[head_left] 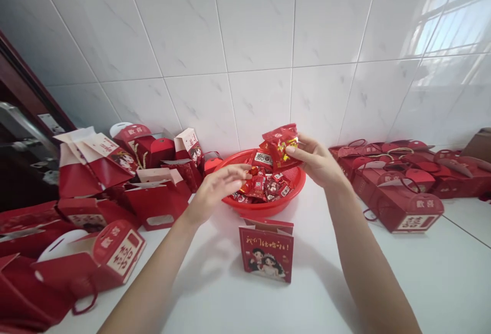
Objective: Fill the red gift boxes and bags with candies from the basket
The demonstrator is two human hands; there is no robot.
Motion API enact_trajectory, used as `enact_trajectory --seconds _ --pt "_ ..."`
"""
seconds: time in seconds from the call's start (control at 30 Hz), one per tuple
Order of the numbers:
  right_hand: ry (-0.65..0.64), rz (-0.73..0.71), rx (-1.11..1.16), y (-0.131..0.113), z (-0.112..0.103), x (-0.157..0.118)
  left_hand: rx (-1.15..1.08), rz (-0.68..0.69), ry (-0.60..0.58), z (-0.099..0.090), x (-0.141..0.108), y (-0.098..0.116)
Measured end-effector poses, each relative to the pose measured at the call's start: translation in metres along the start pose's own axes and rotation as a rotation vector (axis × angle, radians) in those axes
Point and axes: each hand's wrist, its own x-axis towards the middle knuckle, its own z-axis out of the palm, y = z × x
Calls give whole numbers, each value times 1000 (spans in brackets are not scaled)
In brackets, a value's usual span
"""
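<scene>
My right hand (pixel 316 162) pinches a shiny red candy packet (pixel 283 149) with gold lettering above the right side of a red plastic basket (pixel 264 210). Another packet may lie behind it; I cannot tell. Wrapped candies (pixel 259 186) in red, orange and white fill the basket. My left hand (pixel 222 188) hovers over the basket's left rim, thumb and fingers apart, its tips near the orange wrappers. In front of the basket stands a small red gift box (pixel 267 252) with a cartoon couple on its face. Its top is unfolded, and what it holds is hidden.
Red gift boxes, some with unfolded tops (pixel 157 196), crowd the left of the white table (pixel 307 293). Closed red boxes (pixel 399 201) with handles are grouped at the right. A tiled wall (pixel 261 93) rises behind, and a dark frame (pixel 30 88) stands far left.
</scene>
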Motion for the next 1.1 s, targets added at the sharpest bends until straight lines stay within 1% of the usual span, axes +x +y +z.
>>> enact_trajectory --seconds 0.07,0.13,0.2,0.27,0.33,0.4,0.47,0.5,0.6,0.7,0.77,0.87,1.1 --pt "-75 -55 -58 -19 3 -13 102 39 -136 -3 -25 11" --pt "-172 -96 -111 -34 5 -25 254 -4 -243 0 -44 17" --pt "-286 -103 -175 -45 9 -35 383 -76 -288 9 -53 16" --pt "-389 -89 -246 -52 12 -43 405 -108 -279 20 -54 9" --pt "-468 -76 -343 -56 14 -47 336 -101 -226 30 -48 -1" --pt "-518 -76 -484 -58 14 -49 247 -110 -159 37 -41 -11" --pt "-537 -83 -632 -59 12 -49 163 -160 -116 40 -34 -18" --pt "-538 -87 -687 -59 10 -49 123 -189 -113 40 -32 -20" --pt "-538 -89 -768 -59 7 -47 53 -239 -187 39 -31 -18" --pt "-554 -81 -817 -56 11 -44 60 -213 -267 36 -33 -12" --pt "-576 -55 -863 -52 15 -42 61 -194 -294 35 -34 -9" --pt "-589 -25 -935 -46 21 -39 22 -205 -341 34 -35 -8" --pt "-550 -6 -941 -43 23 -36 11 -207 -356 32 -33 -11"
